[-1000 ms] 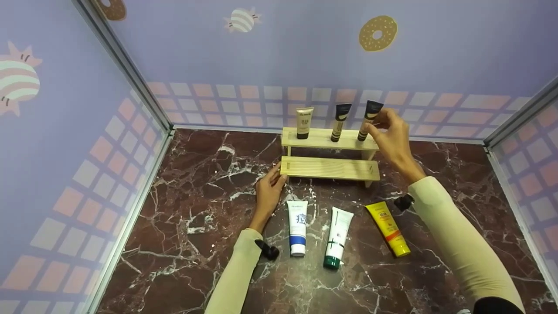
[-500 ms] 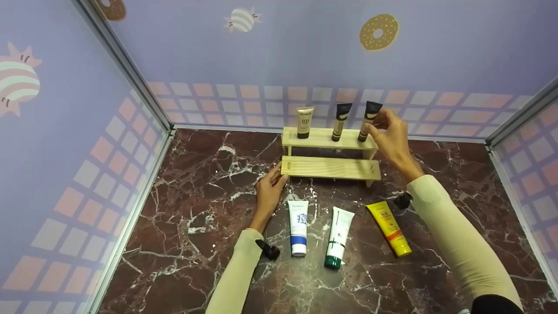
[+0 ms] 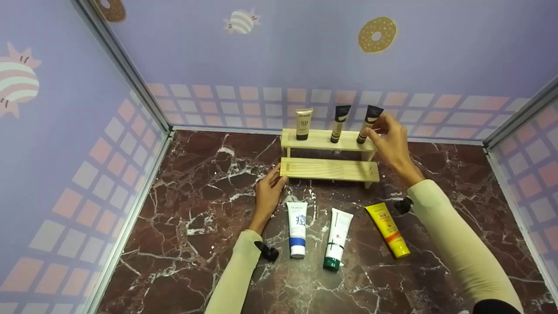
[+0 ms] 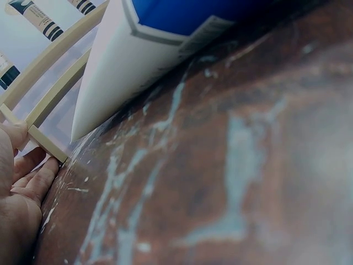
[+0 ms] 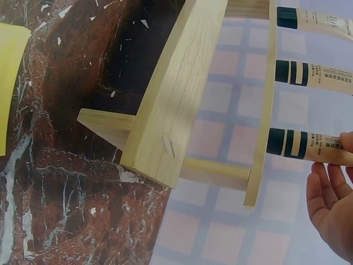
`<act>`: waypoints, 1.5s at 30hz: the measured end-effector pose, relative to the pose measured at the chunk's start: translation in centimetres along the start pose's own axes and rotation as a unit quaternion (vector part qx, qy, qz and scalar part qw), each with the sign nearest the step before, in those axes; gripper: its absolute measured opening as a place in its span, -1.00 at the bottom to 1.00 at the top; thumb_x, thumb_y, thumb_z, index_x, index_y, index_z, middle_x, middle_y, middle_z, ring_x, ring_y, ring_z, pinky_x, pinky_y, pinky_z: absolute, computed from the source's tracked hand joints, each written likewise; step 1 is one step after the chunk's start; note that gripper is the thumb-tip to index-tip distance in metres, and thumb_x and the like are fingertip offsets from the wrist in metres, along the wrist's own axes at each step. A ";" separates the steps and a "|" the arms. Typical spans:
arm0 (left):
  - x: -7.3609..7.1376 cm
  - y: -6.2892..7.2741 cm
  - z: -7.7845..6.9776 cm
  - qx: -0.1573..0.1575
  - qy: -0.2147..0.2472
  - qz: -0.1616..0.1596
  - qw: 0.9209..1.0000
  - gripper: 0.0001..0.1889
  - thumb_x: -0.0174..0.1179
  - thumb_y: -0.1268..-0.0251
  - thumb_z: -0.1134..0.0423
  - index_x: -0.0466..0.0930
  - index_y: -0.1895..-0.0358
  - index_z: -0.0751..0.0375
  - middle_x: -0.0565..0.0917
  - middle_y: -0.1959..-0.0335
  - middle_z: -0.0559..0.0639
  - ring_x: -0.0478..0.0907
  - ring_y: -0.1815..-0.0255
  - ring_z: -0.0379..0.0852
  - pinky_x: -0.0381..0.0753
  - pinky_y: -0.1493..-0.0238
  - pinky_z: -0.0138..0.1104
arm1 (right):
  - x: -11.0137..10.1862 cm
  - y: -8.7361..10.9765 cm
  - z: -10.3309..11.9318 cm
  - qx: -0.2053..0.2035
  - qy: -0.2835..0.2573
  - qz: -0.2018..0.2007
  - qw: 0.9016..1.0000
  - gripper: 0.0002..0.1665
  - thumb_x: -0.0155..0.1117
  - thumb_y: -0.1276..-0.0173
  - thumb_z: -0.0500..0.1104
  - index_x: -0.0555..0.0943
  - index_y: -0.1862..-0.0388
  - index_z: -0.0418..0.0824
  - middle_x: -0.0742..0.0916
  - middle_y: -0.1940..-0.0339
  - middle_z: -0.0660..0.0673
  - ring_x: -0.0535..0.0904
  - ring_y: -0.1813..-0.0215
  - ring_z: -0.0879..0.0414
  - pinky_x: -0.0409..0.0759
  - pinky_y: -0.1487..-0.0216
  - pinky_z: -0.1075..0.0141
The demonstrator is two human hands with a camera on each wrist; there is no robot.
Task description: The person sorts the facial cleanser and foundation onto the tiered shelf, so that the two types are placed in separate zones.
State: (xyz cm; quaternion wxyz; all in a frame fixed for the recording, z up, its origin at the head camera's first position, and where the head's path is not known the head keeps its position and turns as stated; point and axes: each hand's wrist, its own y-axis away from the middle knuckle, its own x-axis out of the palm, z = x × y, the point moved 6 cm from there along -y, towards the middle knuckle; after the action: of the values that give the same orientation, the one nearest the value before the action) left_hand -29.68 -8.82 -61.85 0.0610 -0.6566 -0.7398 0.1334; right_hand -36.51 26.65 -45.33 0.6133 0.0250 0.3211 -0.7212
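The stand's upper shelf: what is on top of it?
Cap-down: a beige tube, a black-topped tube and a second black-topped tube. The right hand pinches the last, hiding part of it.

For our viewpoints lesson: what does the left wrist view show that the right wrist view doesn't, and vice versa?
Only left wrist: the left hand and the white-and-blue tube.
Only right wrist: the right hand and part of the yellow tube.
Both: the two-tier wooden stand, three small beige-and-black tubes at its upper tier, and the marbled surface.
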 end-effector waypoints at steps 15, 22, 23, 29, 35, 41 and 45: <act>0.0 0.0 0.1 -0.007 -0.004 0.002 1.000 -0.46 0.39 -0.57 0.34 0.58 -0.53 0.33 0.74 -0.29 0.33 0.73 -0.34 0.18 0.69 -0.40 -0.07 | -1.0 4.4 -1.9 0.034 0.017 0.013 0.999 -0.69 0.50 -0.48 -0.38 0.71 -0.13 -0.47 0.82 -0.01 -0.36 0.68 0.09 0.20 0.63 0.03 0.55; 0.0 -0.1 0.3 0.001 -0.008 -0.005 1.000 -0.48 0.39 -0.56 0.37 0.60 -0.50 0.35 0.77 -0.23 0.35 0.74 -0.31 0.21 0.71 -0.38 -0.04 | -1.5 6.8 -2.6 0.028 0.026 0.016 0.999 -0.71 0.54 -0.46 -0.37 0.73 -0.08 -0.46 0.83 0.03 -0.37 0.68 0.13 0.21 0.62 0.04 0.60; 0.0 -0.1 0.3 0.001 -0.008 -0.005 1.000 -0.48 0.39 -0.56 0.37 0.60 -0.50 0.35 0.76 -0.24 0.35 0.74 -0.31 0.22 0.70 -0.38 -0.04 | -1.6 7.2 -2.7 0.027 0.026 0.017 0.999 -0.71 0.54 -0.46 -0.37 0.74 -0.08 -0.46 0.83 0.03 -0.37 0.69 0.12 0.18 0.63 0.04 0.59; 0.1 -0.2 0.3 -0.003 -0.012 0.000 1.000 -0.46 0.39 -0.58 0.34 0.56 -0.53 0.38 0.75 -0.27 0.33 0.74 -0.32 0.18 0.71 -0.37 -0.10 | -1.8 9.3 -3.1 0.032 0.026 0.026 0.999 -0.72 0.53 -0.46 -0.38 0.75 -0.09 -0.45 0.83 0.01 -0.36 0.69 0.10 0.08 0.63 0.02 0.55; 0.0 0.0 0.2 0.000 -0.013 0.006 1.000 -0.44 0.38 -0.59 0.32 0.54 -0.55 0.37 0.75 -0.27 0.32 0.74 -0.32 0.16 0.72 -0.37 -0.11 | -2.0 11.1 -3.6 0.036 0.020 0.034 0.999 -0.73 0.54 -0.45 -0.40 0.75 -0.06 -0.48 0.83 0.01 -0.39 0.74 0.07 -0.01 0.66 -0.01 0.61; 0.0 -0.1 0.3 -0.002 -0.016 0.004 1.000 -0.44 0.39 -0.59 0.31 0.54 -0.55 0.37 0.73 -0.30 0.32 0.73 -0.33 0.17 0.72 -0.36 -0.13 | -2.8 12.6 -4.6 0.055 0.029 0.039 0.997 -0.72 0.53 -0.47 -0.39 0.75 -0.09 -0.47 0.82 -0.02 -0.37 0.75 -0.01 -0.11 0.70 -0.06 0.53; 0.1 -0.1 0.4 -0.009 -0.017 0.003 1.000 -0.44 0.38 -0.59 0.31 0.54 -0.55 0.36 0.72 -0.32 0.32 0.74 -0.32 0.16 0.72 -0.36 -0.13 | -3.6 13.6 -5.2 0.060 0.048 0.044 0.996 -0.71 0.53 -0.48 -0.36 0.75 -0.11 -0.45 0.83 -0.04 -0.34 0.74 0.02 0.12 0.77 -0.09 0.36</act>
State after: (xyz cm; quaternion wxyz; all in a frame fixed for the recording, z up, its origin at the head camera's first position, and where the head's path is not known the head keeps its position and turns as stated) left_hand -29.86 -8.82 -62.23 0.0419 -0.6570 -0.7400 0.1379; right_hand -25.27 31.76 -53.76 0.6256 0.1099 0.3050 -0.7096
